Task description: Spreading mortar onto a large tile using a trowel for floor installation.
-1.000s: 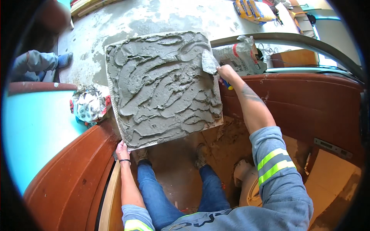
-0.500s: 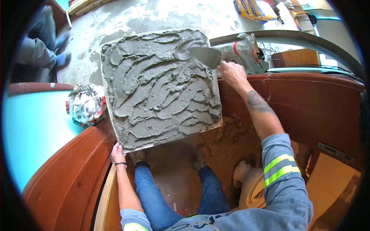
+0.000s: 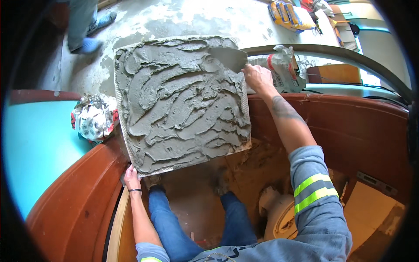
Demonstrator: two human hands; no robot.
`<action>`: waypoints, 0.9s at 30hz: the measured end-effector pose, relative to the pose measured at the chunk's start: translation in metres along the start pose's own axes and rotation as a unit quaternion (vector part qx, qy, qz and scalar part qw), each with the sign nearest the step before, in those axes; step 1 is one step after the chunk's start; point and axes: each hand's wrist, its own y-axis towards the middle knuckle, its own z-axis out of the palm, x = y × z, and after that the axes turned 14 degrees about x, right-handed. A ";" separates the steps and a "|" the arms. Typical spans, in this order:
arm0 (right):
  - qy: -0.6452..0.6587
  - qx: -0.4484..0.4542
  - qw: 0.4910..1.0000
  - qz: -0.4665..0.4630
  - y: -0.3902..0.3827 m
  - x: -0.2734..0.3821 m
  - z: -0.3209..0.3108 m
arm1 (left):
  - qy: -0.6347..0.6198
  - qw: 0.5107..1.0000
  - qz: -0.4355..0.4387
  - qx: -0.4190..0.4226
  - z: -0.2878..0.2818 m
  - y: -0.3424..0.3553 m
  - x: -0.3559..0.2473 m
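A large square tile, its face covered in wavy ridges of grey mortar (image 3: 181,107), spans a doorway in front of me. My left hand (image 3: 132,177) is closed on the tile's near left corner. My right hand (image 3: 259,77) grips a wide metal trowel (image 3: 227,56) at the tile's upper right edge; the blade rests over the mortar, and the handle is mostly hidden by my fingers.
Brown door panels (image 3: 331,126) flank the tile. A crumpled bag (image 3: 94,120) lies at left, a torn sack (image 3: 288,70) at right. Another person's feet (image 3: 87,45) stand at upper left. Yellow sacks (image 3: 288,17) lie behind. A toilet (image 3: 279,209) is below me.
The trowel has shifted left onto the mortar at the upper right, turned flatter. The tile sits slightly further left. The other person's legs have moved right and up.
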 end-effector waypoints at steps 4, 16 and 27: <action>0.047 0.008 0.996 0.081 0.030 -0.026 0.008 | 0.032 0.999 0.008 -0.023 0.002 0.001 0.008; 0.130 0.041 0.989 0.066 0.053 -0.052 0.020 | -0.014 1.000 0.005 0.004 -0.001 0.007 0.008; 0.189 0.132 0.971 0.057 0.080 -0.065 0.009 | -0.057 0.998 0.027 0.008 0.014 0.006 0.015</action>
